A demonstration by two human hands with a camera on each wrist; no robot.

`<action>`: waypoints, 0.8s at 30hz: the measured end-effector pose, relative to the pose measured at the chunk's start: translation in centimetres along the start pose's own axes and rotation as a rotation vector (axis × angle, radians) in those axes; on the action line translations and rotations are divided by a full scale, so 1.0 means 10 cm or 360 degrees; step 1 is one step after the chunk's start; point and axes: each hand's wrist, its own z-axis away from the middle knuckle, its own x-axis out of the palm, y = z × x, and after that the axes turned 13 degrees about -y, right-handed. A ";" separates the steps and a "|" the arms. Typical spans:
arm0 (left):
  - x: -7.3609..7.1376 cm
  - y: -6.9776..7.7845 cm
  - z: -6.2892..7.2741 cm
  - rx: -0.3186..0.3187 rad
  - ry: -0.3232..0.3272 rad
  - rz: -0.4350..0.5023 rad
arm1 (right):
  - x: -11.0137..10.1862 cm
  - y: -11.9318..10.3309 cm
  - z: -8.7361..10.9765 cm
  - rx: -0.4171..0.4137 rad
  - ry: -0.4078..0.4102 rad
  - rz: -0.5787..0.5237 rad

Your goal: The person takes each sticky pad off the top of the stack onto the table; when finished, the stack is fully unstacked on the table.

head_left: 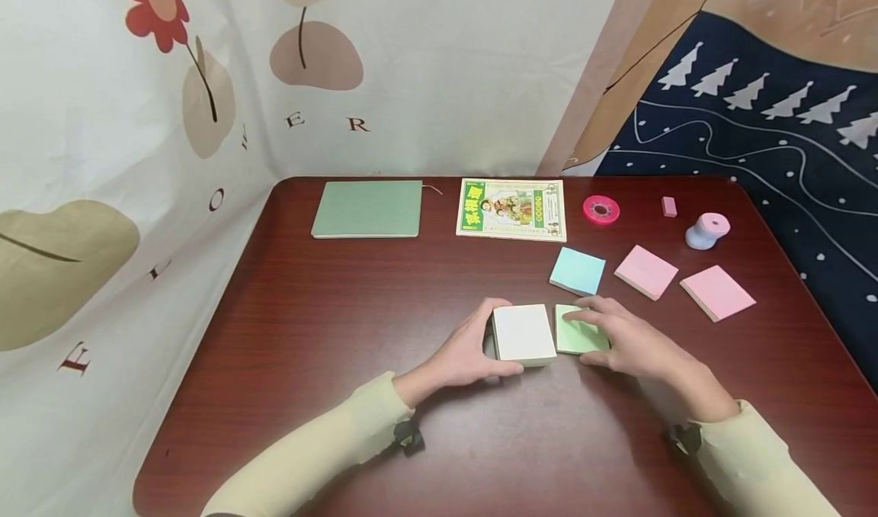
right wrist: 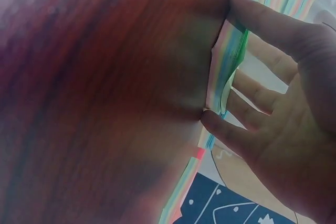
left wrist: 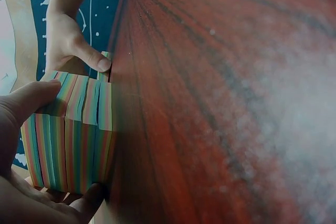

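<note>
The left hand (head_left: 473,351) grips the white-topped sticky-note stack (head_left: 524,334) on the brown table (head_left: 309,296); the right hand (head_left: 629,340) pinches the green sticky-note pad (head_left: 575,340) just right of it; the blue pad (head_left: 578,270) lies close beyond, two pink pads (head_left: 646,272) farther right; at the back are a green notebook (head_left: 369,209), illustrated booklet (head_left: 511,210), pink roll (head_left: 591,211), eraser (head_left: 669,207) and spool (head_left: 703,235)

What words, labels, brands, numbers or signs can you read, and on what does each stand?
"菜根谭", apparently, on the booklet; its other print is too small to read.
"F", "O", "E", "R" on the white backdrop cloth; two letters between are too skewed to read surely.
</note>
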 end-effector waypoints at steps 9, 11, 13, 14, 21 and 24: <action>0.00 0.00 -0.01 -0.0004 -0.0002 0.0005 | -0.15 -0.11 0.05 -0.0048 0.0060 0.0055; 0.00 -0.01 -0.01 0.0001 0.0004 0.0004 | -0.21 -0.18 0.06 -0.0091 0.0132 0.0065; -0.01 -0.01 -0.01 0.0001 0.0006 0.0004 | -0.27 -0.26 0.05 -0.0141 0.0196 0.0053; -0.01 -0.01 -0.01 0.0000 0.0007 0.0004 | -0.29 -0.30 0.04 -0.0167 0.0221 0.0043; -0.02 -0.02 0.00 0.0008 0.0000 -0.0017 | -0.24 -0.60 -0.08 -0.0345 0.0226 -0.0032; -0.01 -0.03 -0.01 0.0005 -0.0004 -0.0035 | -0.15 -0.66 -0.15 -0.0417 0.0173 -0.0026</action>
